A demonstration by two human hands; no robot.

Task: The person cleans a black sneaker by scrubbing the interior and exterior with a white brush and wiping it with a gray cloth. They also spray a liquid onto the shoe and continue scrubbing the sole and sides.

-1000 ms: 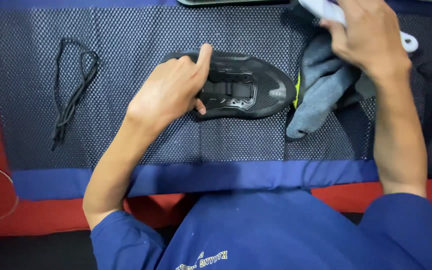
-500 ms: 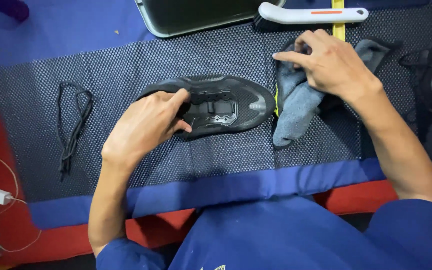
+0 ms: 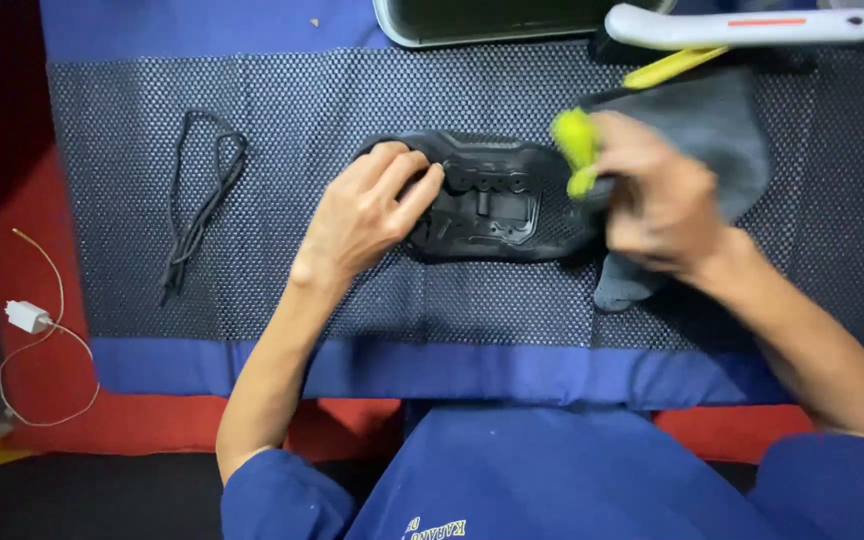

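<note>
Left hand gripping one black shoe, right hand clutching one grey cloth

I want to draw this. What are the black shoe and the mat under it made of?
The black shoe, held sole-up by the left hand, looks like hard matte plastic or rubber: moulded ridges, dull sheen. The mat looks like soft rubbery mesh: a grid of tiny pale dots.

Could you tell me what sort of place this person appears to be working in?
Probably a small home or hobby spot for cleaning shoes, not a factory. A black shoe lies sole-up on a dark mesh mat, its black lace set aside, and a white-handled brush lies by a grey cloth.
</note>
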